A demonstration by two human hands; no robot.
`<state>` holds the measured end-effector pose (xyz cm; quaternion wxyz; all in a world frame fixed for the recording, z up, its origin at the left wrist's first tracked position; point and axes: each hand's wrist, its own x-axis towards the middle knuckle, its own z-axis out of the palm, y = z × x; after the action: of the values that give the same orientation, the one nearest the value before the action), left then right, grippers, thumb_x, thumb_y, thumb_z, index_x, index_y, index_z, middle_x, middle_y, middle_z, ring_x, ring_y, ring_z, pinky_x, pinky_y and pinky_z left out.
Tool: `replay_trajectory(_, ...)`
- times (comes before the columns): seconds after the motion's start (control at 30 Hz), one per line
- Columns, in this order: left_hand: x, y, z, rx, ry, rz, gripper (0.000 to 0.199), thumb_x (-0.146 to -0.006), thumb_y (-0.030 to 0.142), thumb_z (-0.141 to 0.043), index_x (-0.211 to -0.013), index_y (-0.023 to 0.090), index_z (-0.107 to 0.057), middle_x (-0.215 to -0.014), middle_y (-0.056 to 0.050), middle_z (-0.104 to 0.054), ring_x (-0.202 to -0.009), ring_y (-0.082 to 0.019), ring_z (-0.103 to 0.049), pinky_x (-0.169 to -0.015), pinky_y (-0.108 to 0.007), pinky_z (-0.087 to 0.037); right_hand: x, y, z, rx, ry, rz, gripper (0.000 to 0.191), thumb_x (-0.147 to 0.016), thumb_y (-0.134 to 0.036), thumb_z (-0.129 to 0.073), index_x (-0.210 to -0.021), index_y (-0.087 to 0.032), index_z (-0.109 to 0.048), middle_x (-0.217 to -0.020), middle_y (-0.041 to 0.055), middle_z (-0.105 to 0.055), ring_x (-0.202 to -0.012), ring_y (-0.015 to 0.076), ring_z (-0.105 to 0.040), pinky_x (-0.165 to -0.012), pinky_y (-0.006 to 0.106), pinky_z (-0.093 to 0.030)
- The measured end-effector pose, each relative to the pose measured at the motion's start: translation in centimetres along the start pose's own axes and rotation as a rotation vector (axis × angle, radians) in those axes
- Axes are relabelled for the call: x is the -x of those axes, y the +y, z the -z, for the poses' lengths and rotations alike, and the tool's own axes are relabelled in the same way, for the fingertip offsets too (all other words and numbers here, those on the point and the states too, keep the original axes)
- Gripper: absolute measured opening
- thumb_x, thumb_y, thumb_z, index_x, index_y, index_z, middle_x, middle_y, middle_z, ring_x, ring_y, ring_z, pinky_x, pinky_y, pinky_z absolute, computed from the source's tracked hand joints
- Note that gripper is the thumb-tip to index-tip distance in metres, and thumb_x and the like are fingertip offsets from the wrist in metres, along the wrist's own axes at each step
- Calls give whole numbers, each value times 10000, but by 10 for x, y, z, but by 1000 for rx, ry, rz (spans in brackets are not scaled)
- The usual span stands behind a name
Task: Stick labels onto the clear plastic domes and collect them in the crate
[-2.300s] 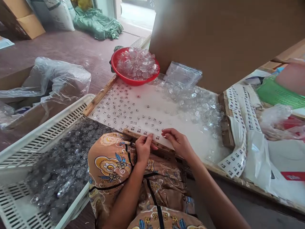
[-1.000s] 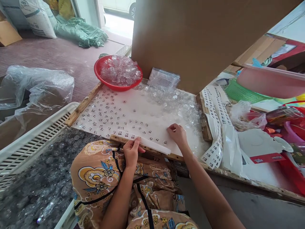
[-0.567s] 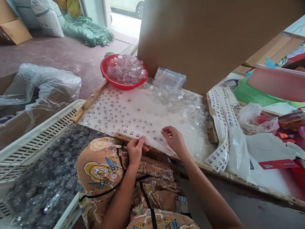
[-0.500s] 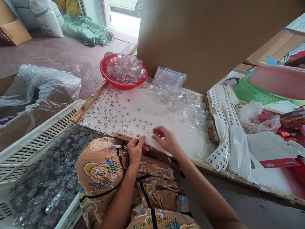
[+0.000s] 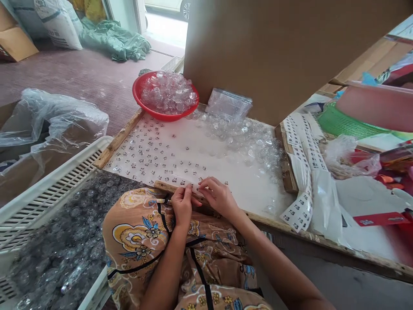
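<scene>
My left hand (image 5: 182, 206) is at the table's near edge, thumb and finger pinched together beside a wooden strip (image 5: 164, 186). What it pinches is too small to make out. My right hand (image 5: 220, 199) is bent beside it, its fingertips pinched close to the left ones; anything between them is hidden. Beyond both hands lies a white sheet with small black panda-like prints (image 5: 146, 157), on a white tabletop (image 5: 232, 172). Clear round plastic pieces (image 5: 251, 140) are scattered over the table's far and right parts.
A red basin (image 5: 137, 92) heaped with clear pieces stands at the back left. A white crate (image 5: 80, 165) of dark, shiny round pieces sits at my left. Strips of printed stickers (image 5: 298, 211) lie on the right. A large cardboard panel (image 5: 258, 51) rises behind the table.
My right hand has moved left and closed its fingers near the left fingertips. The left hand stays almost where it was. The view has shifted slightly.
</scene>
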<state>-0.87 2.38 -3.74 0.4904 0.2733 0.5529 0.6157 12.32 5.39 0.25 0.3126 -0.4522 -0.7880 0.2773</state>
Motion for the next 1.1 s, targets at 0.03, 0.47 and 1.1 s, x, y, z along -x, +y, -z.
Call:
replay_trajectory(0.03, 0, 0, 0, -7, 1, -3, 355, -851, 468, -628, -628, 211, -528, -385, 68, -528, -328, -121, -506, -434, -232, -354, -2, 2, 2, -40, 24, 4, 122, -936, -279, -530, -876, -231, -625, -1011, 76, -662, -908, 186, -638, -755, 302, -508)
replay_trajectory(0.47, 0, 1, 1, -38, -13, -22, 351, -867, 470, -612, -642, 208, -550, -365, 46, -571, -350, -120, -522, -572, -241, -443, -45, 109, 43, -255, 284, -635, 352, -665, -527, -676, -727, -192, -587, -543, -36, -520, -502, 108, -425, -474, 249, -327)
replay_trajectory(1.1, -1, -1, 2, -57, -28, -15, 355, -874, 474, -602, -646, 208, -543, -370, 43, -576, -354, -123, -525, -573, -240, -423, -49, 101, 28, 116, 271, -580, 133, -733, -332, -612, -754, -203, -639, -946, 64, -666, -698, 158, -600, -697, 313, -453)
